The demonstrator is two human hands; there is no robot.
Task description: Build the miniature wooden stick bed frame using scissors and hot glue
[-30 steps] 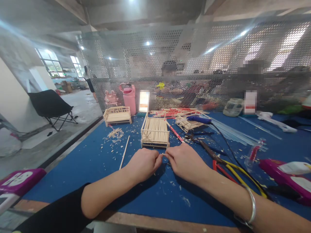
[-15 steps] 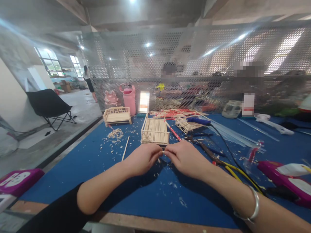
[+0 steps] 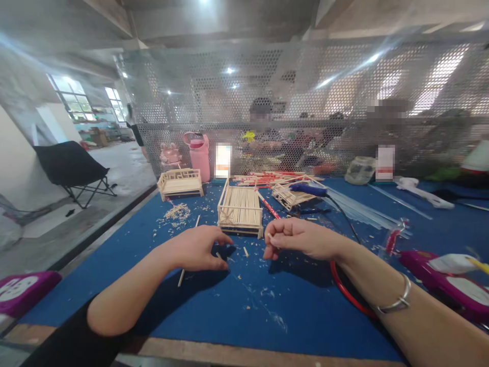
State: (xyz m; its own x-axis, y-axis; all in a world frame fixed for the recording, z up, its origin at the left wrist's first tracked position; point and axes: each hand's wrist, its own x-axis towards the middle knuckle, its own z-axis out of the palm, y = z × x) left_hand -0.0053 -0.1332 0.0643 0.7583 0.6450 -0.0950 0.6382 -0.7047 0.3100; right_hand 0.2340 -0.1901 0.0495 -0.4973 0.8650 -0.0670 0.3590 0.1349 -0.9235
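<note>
Across the lower half of the frame we see the blue tabletop (image 3: 214, 316), with our two hands over it. Our right hand (image 3: 301, 238), right of centre, has its fingers curled in and its thumb pressed against them. Our left hand (image 3: 194, 248), left of centre, is loosely spread, thumb and fingers well parted. Beyond them, mid-frame, stands the slatted stick bed (image 3: 242, 206); the smaller stick bench (image 3: 181, 182) stands to its upper left. Lower down, a thin stick (image 3: 181, 279) runs beneath our left hand. Between our hands lies a short stick piece (image 3: 246, 252). Near our left fingertips shows a pale sliver (image 3: 218, 256); we cannot tell whether they touch it. Our right thumb and fingers pinch a bit of stick (image 3: 270, 236), just right of centre.
</note>
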